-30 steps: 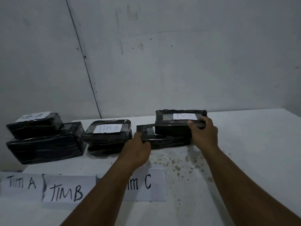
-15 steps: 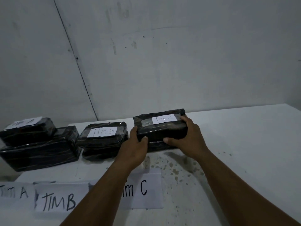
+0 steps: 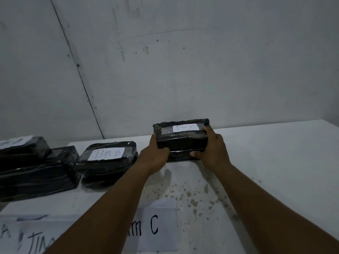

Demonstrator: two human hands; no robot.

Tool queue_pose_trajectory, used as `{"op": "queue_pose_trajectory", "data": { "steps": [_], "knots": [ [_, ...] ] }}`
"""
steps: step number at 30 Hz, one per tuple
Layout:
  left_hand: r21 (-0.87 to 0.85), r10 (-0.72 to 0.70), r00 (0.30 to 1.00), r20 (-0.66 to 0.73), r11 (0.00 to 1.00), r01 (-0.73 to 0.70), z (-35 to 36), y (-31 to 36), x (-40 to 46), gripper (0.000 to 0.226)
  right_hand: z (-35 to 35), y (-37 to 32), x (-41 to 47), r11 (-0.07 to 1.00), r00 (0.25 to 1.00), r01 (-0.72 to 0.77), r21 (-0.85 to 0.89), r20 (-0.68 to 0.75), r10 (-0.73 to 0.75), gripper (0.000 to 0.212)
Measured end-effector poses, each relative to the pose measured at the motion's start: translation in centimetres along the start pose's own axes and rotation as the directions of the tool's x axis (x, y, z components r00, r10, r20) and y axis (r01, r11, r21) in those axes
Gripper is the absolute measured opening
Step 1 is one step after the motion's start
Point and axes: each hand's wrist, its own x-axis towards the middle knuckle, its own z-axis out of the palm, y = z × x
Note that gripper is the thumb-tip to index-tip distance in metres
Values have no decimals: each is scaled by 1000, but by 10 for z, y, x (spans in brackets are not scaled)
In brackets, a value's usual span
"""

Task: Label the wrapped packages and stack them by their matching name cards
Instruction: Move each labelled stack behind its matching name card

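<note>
while your left hand clamps the near left end and your right hand wraps the right end, the tim c package sits between them, stacked on another black package on the white table, beyond the tim c name card. both forearms reach forward, thumbs curled onto the top package.

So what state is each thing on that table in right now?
TIM C package: labelled, stacked on a lower package, gripped at both ends.
Left hand: grips its left end.
Right hand: grips its right end.
TIM B package: labelled, stacked, untouched.
TIM C card: flat, partly hidden.
</note>
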Motion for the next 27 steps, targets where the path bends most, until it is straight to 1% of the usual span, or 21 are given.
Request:
{"op": "queue_pose_trajectory", "data": {
  "steps": [5, 10, 12, 14, 16, 17, 19, 22, 23, 25, 27],
  "knots": [
    [26, -4, 1000, -10, 1000, 5, 2, 7, 21, 75, 4, 2, 19, 1000, 1000, -16, -1, 9, 16, 112],
    [42, -8, 1000, -19, 999, 9, 3, 9, 27, 79, 6, 4, 24, 1000, 1000, -22, -15, 1, 22, 113],
    [31, -25, 1000, -16, 999, 26, 2, 12, 24, 82, 5, 3, 22, 999, 999, -31, -43, 15, 31, 119],
    [28, -49, 999, -11, 998, 49, 0, 19, 12, 86, 1, -2, 16, 993, 998, -62, -101, 12, 63, 131],
    [12, -32, 999, -27, 999, 32, -3, 27, -7, 86, -3, -9, 2, 984, 996, -85, -155, -33, 80, 137],
    [-5, -5, 999, -46, 1000, 5, -6, 30, -18, 82, -4, -13, -6, 984, 995, -82, -159, -61, 74, 137],
    [-41, 78, 991, -109, 996, -83, -13, 34, -48, 68, -7, -24, -28, 990, 994, -53, -132, -100, 40, 128],
    [-26, 172, 951, -259, 982, -185, -23, 18, -92, 52, -12, -39, -72, 995, 995, 23, -100, -92, -32, 99],
    [-5, 184, 936, -300, 981, -194, -25, 8, -108, 50, -14, -44, -87, 995, 997, 38, -88, -58, -43, 87],
    [41, 199, 913, -355, 979, -198, -24, -11, -136, 50, -14, -50, -115, 999, 999, 23, -36, 45, -21, 66],
    [70, 187, 899, -395, 982, -173, -19, -28, -158, 50, -13, -54, -139, 999, 989, -19, -32, 147, 23, 56]
  ]
}}
